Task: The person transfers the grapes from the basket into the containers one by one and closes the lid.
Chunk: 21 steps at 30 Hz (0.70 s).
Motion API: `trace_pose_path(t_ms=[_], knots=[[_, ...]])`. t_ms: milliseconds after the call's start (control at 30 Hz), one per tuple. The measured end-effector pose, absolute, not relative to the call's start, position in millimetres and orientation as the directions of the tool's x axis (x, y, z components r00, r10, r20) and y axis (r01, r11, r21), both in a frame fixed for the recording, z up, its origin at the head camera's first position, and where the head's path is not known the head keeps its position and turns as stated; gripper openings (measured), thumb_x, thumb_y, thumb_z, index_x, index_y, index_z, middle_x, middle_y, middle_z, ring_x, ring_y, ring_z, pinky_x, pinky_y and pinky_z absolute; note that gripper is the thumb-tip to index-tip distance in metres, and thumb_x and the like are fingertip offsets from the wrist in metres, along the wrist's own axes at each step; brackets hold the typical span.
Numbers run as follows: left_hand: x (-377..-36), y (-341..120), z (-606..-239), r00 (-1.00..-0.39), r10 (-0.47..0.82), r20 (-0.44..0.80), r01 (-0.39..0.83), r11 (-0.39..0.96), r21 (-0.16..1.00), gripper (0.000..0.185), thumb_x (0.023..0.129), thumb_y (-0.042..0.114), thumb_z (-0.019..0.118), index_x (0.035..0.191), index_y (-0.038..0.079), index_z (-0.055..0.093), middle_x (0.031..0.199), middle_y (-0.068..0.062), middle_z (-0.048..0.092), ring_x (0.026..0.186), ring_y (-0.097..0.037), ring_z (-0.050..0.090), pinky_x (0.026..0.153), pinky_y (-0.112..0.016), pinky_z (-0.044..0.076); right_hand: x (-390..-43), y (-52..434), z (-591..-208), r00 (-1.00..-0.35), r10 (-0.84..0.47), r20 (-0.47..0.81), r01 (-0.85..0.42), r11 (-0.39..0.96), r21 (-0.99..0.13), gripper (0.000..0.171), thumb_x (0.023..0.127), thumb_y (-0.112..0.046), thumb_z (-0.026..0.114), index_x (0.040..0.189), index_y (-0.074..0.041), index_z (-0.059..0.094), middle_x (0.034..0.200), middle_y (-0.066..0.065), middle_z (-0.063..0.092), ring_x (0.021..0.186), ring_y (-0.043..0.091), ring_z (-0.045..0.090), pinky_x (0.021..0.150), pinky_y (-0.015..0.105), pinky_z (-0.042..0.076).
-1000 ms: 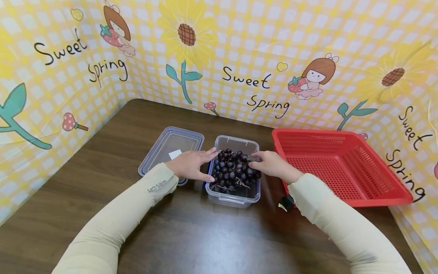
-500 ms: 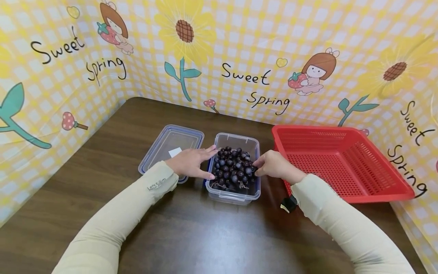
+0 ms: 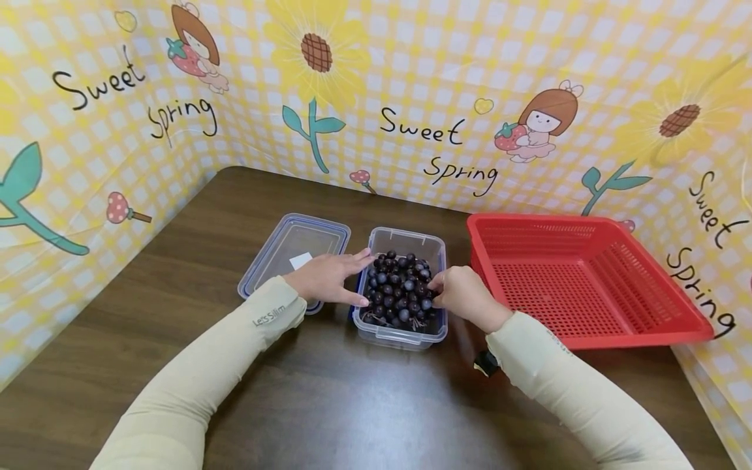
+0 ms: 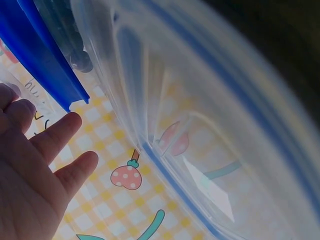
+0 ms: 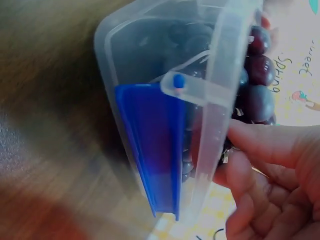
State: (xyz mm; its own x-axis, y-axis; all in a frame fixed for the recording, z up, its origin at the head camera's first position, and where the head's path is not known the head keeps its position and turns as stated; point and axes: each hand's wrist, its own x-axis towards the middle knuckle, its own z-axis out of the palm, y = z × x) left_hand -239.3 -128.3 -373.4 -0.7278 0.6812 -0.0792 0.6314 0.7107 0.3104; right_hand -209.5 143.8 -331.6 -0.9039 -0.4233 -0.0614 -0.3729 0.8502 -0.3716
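Landmark: clear container [image 3: 401, 326], on dark wood table [image 3: 329, 405], near the middle.

Nearest: two cream sleeves [image 3: 205, 378] reached in toward container from the person's side. Small black-yellow item [image 3: 486, 363] lay on table just right of container's near corner, under right forearm; cannot tell what it was.

At container: left hand [image 3: 329, 281] rested against its left wall, fingers straight and slightly spread, tips at the rim; left wrist view showed fingers apart, holding nothing, beside blue latch [image 4: 45, 60]. Right hand [image 3: 464, 294] was at right rim, fingers curled in onto dark grapes [image 3: 399, 287], fingertips [image 5: 250, 142] touching the bunch over the wall. Grapes sat inside container, filling most of it, stems at near end.

Left of container, touching or just beside: clear lid [image 3: 294, 251], flat. Right of container: red basket [image 3: 593, 326], nothing in it. Behind: yellow checked backdrop [image 3: 411, 78].

Step, judged: bracing container, taking hold of bunch. Next move likely needs a firmer grasp, ideally by stem, lifted gently so berries don't drop.
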Motion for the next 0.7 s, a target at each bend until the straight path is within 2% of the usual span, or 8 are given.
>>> trace_pose_path(t_ms=[167,267,367,500,533,633,700], knots=[[-236,-127,-372,-0.737,0.673,-0.069,0.636,0.724,0.266,0.087,0.088,0.056,0.058,0.151,0.006,0.026,0.156,-0.011,0.019,0.136,-0.039,0.033,0.109,-0.053,0.027,-205,142,-334,-0.883,-0.465,-0.057,-0.438,0.864,-0.249,0.018,0.081,-0.001,0.071,0.097,0.0,0.076,0.101,0.015,0.071,0.096,0.027,0.066,0.079,0.04,0.055],[-232,-128,-370,-0.73,0.682,-0.05,0.656,0.719,0.228,0.082,0.09,0.055,0.056,0.149,0.005,0.031,0.154,-0.012,0.025,0.134,-0.042,0.034,0.107,-0.056,0.028,-206,145,-333,-0.87,-0.483,-0.099,-0.453,0.862,-0.228,0.022,0.083,-0.003,0.069,0.105,0.0,0.074,0.106,0.016,0.069,0.099,0.028,0.064,0.08,0.039,0.054],[-228,-135,-368,-0.726,0.687,-0.023,0.664,0.71,0.234,0.078,0.091,0.053,0.056,0.147,0.004,0.035,0.153,-0.012,0.029,0.135,-0.042,0.032,0.108,-0.056,0.027,-207,149,-330,-0.858,-0.494,-0.142,-0.44,0.848,-0.296,0.026,0.085,-0.003,0.068,0.11,0.003,0.071,0.109,0.018,0.068,0.081,0.023,0.063,0.067,0.032,0.054],[-224,-154,-365,-0.763,0.645,0.031,0.621,0.719,0.312,0.07,0.093,0.044,0.058,0.145,0.002,0.039,0.149,-0.013,0.037,0.136,-0.04,0.031,0.109,-0.054,0.026,-208,155,-327,-0.852,-0.504,-0.143,-0.419,0.819,-0.392,0.028,0.085,-0.002,0.067,0.113,0.004,0.069,0.109,0.019,0.068,0.063,0.015,0.052,0.056,0.026,0.044],[-224,-161,-364,-0.778,0.626,0.043,0.603,0.726,0.331,0.067,0.093,0.042,0.058,0.144,0.002,0.04,0.148,-0.014,0.039,0.136,-0.04,0.031,0.109,-0.054,0.027,-208,155,-326,-0.853,-0.505,-0.134,-0.419,0.814,-0.403,0.028,0.085,-0.002,0.067,0.112,0.003,0.069,0.108,0.019,0.069,0.061,0.013,0.05,0.056,0.026,0.044],[-222,-182,-360,-0.823,0.563,0.074,0.548,0.754,0.36,0.062,0.094,0.037,0.059,0.142,0.001,0.044,0.144,-0.016,0.044,0.135,-0.041,0.033,0.108,-0.055,0.027,-207,154,-324,-0.875,-0.469,-0.117,-0.381,0.818,-0.43,0.028,0.087,-0.006,0.067,0.114,0.0,0.069,0.085,0.017,0.07,0.056,0.011,0.047,0.053,0.026,0.042],[-220,-196,-357,-0.848,0.522,0.093,0.517,0.774,0.366,0.058,0.095,0.036,0.058,0.14,0.001,0.047,0.141,-0.018,0.047,0.133,-0.041,0.037,0.107,-0.054,0.03,-205,150,-323,-0.89,-0.447,-0.091,-0.365,0.818,-0.445,0.029,0.088,-0.008,0.066,0.116,-0.002,0.069,0.086,0.017,0.07,0.054,0.013,0.045,0.053,0.028,0.041]])
